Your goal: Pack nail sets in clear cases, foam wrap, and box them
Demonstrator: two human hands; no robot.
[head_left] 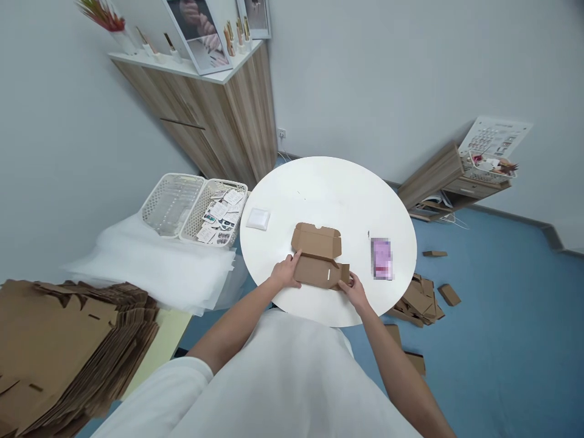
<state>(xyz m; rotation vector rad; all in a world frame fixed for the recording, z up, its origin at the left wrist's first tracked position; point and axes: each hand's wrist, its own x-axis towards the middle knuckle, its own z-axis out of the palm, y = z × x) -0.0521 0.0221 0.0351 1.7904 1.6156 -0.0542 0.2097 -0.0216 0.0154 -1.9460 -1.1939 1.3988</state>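
Note:
A partly folded brown cardboard box [314, 271] lies on the white round table [319, 188] in front of me, its lid panel raised on the far side. My left hand [286, 272] grips the box's left end, thumb on the near edge of the lid and fingers at the side. At the right end, my right hand [354, 292] pinches a side flap [345, 274] between thumb and fingers. A small white slot shows in the base panel. Part of each hand's fingertips is hidden by the cardboard.
A white packet [258, 219] and a blurred pink-purple item [382, 258] lie on the table. Left are baskets [214, 213] of cards and clear sleeves, white foam sheets [159, 261] and stacked flat cardboard [55, 347]. Folded boxes [420, 299] lie on the floor at right.

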